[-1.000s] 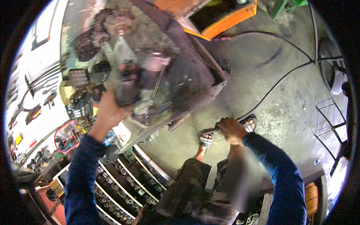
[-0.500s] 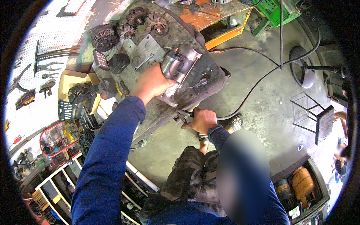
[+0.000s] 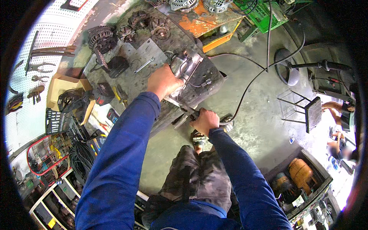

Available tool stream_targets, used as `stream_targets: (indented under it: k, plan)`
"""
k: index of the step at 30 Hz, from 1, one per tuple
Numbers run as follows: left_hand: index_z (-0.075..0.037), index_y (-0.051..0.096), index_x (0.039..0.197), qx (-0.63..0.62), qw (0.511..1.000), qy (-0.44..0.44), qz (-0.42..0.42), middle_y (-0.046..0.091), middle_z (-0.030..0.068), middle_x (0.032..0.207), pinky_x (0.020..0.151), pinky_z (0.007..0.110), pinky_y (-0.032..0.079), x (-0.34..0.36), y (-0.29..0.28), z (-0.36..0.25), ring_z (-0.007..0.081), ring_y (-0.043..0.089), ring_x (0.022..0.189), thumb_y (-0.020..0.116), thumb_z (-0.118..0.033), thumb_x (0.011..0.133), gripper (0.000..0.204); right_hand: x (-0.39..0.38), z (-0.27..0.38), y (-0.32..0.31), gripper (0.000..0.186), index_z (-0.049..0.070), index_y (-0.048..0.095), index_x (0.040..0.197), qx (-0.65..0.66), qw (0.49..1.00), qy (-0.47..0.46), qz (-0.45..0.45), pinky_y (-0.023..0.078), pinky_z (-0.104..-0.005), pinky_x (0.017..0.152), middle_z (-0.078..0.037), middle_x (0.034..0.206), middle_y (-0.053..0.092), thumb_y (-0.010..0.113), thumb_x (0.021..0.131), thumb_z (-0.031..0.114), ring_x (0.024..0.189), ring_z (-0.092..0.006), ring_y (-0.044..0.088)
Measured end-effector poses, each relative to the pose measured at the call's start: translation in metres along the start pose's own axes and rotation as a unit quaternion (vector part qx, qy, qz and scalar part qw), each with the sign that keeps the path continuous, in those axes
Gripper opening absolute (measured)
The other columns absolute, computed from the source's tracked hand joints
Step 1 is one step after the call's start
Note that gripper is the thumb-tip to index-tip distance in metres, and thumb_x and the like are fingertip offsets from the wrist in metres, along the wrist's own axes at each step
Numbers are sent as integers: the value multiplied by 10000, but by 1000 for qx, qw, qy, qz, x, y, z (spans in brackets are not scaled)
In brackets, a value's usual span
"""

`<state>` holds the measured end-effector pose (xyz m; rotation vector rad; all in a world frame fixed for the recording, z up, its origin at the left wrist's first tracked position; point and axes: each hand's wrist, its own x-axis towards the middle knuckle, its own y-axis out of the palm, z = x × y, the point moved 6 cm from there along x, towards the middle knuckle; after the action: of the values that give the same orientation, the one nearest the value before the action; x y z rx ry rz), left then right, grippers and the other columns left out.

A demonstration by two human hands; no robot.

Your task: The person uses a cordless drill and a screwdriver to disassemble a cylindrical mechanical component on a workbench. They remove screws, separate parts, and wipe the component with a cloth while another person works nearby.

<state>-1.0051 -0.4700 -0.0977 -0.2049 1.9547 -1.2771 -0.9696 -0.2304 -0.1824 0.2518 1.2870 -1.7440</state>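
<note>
On the worn metal bench top (image 3: 128,84), a silver starter motor (image 3: 191,63) lies at the right end. My left hand (image 3: 165,81) grips its near left side, fingers wrapped over the body and partly hidden. A short lead with a connector (image 3: 207,81) trails from the motor. My right hand (image 3: 206,122) is closed round a cable clamp (image 3: 188,110) at the bench's near edge. The clamp's jaws reach to the motor's near end; whether they bite on it I cannot tell. A thick black cable (image 3: 246,90) runs from that hand.
A wrench (image 3: 144,65) lies on the bench near a flat metal plate (image 3: 150,51), with greasy rotors (image 3: 159,27) behind. An orange-topped table (image 3: 191,21) and a green machine (image 3: 264,17) stand beyond. A stool (image 3: 313,114) and another person's arm (image 3: 332,106) are at right.
My right hand has brought the cable clamp up to the near end of the starter motor. My left hand stays on the motor. The whole view has shifted a little.
</note>
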Motion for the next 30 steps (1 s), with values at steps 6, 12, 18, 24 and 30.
stream_targets:
  k: [6, 12, 18, 24, 30]
  plan:
    - [27, 674, 1194, -4, 1000, -9, 6, 771, 255, 1093, 922, 472, 603, -6, -5, -1, 407, 760, 1027, 794, -400, 759, 621, 13, -3, -1, 593, -6, 787, 1027, 22, 995, 16, 98, 617, -495, 853, -245, 1015, 782, 814, 748, 516, 971, -423, 764]
    - [18, 681, 1188, -33, 999, -2, 5, 773, 247, 1098, 909, 474, 608, -2, -4, 2, 411, 760, 1020, 794, -364, 735, 603, 25, 0, 2, 574, -62, 757, 952, -19, 988, -31, 150, 598, -511, 799, -301, 907, 745, 799, 736, 468, 875, -445, 754]
    - [21, 674, 1185, -16, 999, -26, 11, 774, 243, 1098, 901, 489, 608, 0, 0, 4, 413, 761, 1020, 821, -358, 716, 621, 50, 8, 14, 623, -22, 775, 1095, -54, 983, -67, 162, 599, -507, 915, -281, 1078, 765, 790, 764, 505, 1050, -451, 742]
    - [9, 656, 1193, -18, 1000, -22, 10, 769, 248, 1102, 900, 507, 604, 5, 4, 5, 427, 754, 1034, 877, -413, 728, 666, 56, 1, 20, 870, -51, 584, 1372, 104, 973, -137, 156, 579, -502, 964, -322, 1120, 735, 803, 767, 534, 1056, -468, 722]
    - [17, 618, 1225, 2, 999, -38, 28, 755, 268, 1090, 889, 523, 601, 8, 8, 3, 447, 742, 1021, 892, -391, 729, 698, 42, -73, -22, 597, 1, 644, 1350, 210, 971, -111, 3, 532, -508, 1061, -283, 1260, 704, 763, 874, 341, 1201, -461, 667]
